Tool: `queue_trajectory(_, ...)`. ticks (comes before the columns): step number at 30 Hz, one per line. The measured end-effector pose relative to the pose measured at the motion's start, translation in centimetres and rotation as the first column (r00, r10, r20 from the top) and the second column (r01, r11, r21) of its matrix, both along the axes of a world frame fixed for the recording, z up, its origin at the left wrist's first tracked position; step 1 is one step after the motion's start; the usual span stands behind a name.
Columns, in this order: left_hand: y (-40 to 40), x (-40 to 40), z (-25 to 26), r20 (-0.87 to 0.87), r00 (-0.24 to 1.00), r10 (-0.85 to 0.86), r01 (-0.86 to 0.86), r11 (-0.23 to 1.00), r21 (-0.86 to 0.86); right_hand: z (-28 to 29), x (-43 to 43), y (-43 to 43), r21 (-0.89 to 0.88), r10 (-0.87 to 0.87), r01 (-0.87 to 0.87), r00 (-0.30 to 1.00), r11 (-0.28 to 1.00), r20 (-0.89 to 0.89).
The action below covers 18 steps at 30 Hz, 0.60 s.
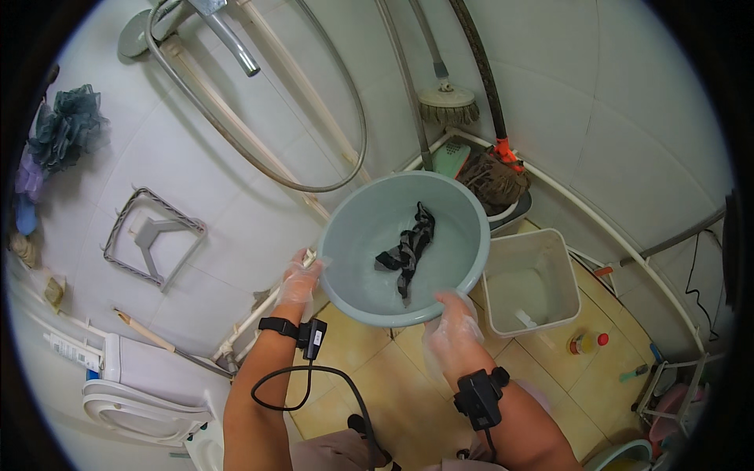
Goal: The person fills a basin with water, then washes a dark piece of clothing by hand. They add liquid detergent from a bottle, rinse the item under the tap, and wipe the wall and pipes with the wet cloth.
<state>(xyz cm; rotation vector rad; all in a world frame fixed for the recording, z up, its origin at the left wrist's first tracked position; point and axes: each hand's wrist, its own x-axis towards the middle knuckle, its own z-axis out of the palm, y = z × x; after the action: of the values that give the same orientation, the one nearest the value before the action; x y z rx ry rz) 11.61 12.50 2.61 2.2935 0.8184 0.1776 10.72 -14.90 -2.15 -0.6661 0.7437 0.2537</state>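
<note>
A round grey-blue plastic basin [353,235] is in front of me, tilted a little towards me. On its inner bottom lies a crumpled, wet-looking black and grey cloth [415,241]. Beneath a thin clear plastic glove, my right hand [453,324] grips the basin's near right rim, thumb on top. My left hand [299,279], gloved the same way, is at the basin's left side. Its fingertips meet a small pale fitting [309,258] by the rim; whether they grip it or the basin is unclear.
Right of the basin stands a white rectangular bucket [533,324]. Behind are a dark mop head [492,179] and a round brush [447,103]. A shower hose [271,173] loops from the wall. At left is a toilet [153,412]. A red-capped bottle [583,344] lies on the tiled floor [400,382].
</note>
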Motion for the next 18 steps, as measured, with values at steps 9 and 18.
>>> queue_trajectory(9,-0.6,-2.3,-8.1,-0.046,0.999,-0.022,0.024,0.999,0.045,-2.9,-0.3,-1.0,0.024,0.037,-0.048,0.938,0.999,0.346)
queue_trajectory(18,-2.9,-2.5,-6.4,0.033,0.999,-0.023,0.036,0.881,-0.471,0.0,3.6,-2.3,0.232,-0.055,0.057,0.998,0.971,-0.015)
